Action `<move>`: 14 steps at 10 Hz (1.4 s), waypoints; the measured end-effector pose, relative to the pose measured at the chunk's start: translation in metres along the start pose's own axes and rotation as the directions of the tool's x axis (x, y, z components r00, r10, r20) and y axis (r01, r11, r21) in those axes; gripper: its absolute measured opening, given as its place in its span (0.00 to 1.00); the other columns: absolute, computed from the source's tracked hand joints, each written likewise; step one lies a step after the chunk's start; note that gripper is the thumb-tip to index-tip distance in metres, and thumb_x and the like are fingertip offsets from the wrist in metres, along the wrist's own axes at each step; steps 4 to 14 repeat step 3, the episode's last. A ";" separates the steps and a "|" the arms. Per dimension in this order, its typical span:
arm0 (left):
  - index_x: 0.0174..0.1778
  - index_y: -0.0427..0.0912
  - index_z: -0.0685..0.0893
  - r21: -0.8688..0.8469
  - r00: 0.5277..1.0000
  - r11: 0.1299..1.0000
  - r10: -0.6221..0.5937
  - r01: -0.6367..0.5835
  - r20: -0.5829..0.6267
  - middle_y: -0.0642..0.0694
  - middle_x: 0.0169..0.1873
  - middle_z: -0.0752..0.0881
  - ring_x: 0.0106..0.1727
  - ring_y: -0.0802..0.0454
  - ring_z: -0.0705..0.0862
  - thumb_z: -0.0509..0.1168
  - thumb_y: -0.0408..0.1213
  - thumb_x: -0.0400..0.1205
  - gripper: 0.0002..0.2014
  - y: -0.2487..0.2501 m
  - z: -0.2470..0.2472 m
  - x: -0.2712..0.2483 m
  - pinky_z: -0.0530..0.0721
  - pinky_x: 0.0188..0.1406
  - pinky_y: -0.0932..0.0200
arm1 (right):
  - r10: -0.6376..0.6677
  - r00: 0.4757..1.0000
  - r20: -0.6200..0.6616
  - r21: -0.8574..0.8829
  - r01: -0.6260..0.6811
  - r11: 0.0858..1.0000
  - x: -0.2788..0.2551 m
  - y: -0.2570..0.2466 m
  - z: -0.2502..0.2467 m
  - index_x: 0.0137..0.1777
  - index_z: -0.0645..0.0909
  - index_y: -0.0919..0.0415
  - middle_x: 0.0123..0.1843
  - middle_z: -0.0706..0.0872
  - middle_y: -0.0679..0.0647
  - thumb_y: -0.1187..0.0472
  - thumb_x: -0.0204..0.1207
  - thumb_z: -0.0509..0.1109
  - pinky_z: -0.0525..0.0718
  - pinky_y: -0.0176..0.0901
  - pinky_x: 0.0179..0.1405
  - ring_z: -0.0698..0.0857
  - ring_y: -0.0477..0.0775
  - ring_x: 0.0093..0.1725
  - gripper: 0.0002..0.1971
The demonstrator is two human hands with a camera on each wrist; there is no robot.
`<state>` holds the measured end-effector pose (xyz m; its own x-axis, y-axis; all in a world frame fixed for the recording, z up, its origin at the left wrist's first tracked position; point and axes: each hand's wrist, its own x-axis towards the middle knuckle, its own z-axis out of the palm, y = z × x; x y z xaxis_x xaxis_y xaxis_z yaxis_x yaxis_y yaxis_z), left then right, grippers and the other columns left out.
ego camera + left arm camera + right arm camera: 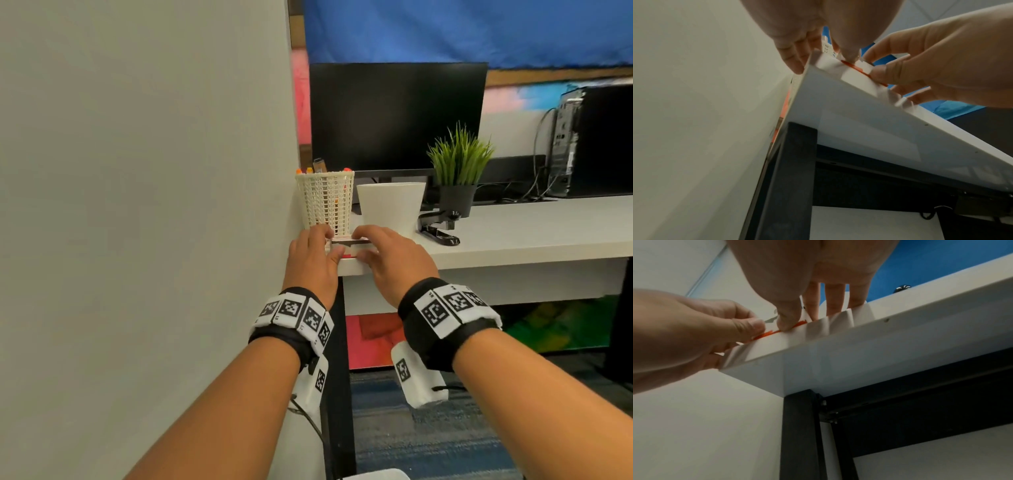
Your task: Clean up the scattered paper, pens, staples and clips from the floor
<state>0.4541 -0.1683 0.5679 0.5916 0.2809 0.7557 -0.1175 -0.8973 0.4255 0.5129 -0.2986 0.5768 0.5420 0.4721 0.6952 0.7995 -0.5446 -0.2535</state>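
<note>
You are not getting any readable words, brands or signs here. The only markings showing are the black-and-white square code tags on the bands around your wrists, behind the left hand and behind the right hand, plus one on each white camera block hanging under the wrists. Tiny characters are sitting beside those tags, but they are coming out too small to make out.
</note>
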 end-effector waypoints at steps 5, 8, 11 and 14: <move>0.69 0.44 0.66 -0.210 0.994 0.973 -0.100 0.091 -0.033 0.44 0.60 0.76 0.61 0.51 0.75 0.68 0.40 0.78 0.25 -0.014 0.001 -0.010 0.75 0.60 0.58 | 0.100 0.991 -0.087 0.087 -0.092 0.992 -0.005 0.013 0.012 0.76 0.63 0.46 0.78 0.64 0.54 0.52 0.75 0.70 0.80 0.55 0.59 0.79 0.63 0.64 0.31; 0.69 0.44 0.66 -0.210 0.994 0.973 -0.100 0.091 -0.033 0.44 0.60 0.76 0.61 0.51 0.75 0.68 0.40 0.78 0.25 -0.014 0.001 -0.010 0.75 0.60 0.58 | 0.100 0.991 -0.087 0.087 -0.092 0.992 -0.005 0.013 0.012 0.76 0.63 0.46 0.78 0.64 0.54 0.52 0.75 0.70 0.80 0.55 0.59 0.79 0.63 0.64 0.31; 0.69 0.44 0.66 -0.210 0.994 0.973 -0.100 0.091 -0.033 0.44 0.60 0.76 0.61 0.51 0.75 0.68 0.40 0.78 0.25 -0.014 0.001 -0.010 0.75 0.60 0.58 | 0.100 0.991 -0.087 0.087 -0.092 0.992 -0.005 0.013 0.012 0.76 0.63 0.46 0.78 0.64 0.54 0.52 0.75 0.70 0.80 0.55 0.59 0.79 0.63 0.64 0.31; 0.69 0.44 0.66 -0.210 0.994 0.973 -0.100 0.091 -0.033 0.44 0.60 0.76 0.61 0.51 0.75 0.68 0.40 0.78 0.25 -0.014 0.001 -0.010 0.75 0.60 0.58 | 0.100 0.991 -0.087 0.087 -0.092 0.992 -0.005 0.013 0.012 0.76 0.63 0.46 0.78 0.64 0.54 0.52 0.75 0.70 0.80 0.55 0.59 0.79 0.63 0.64 0.31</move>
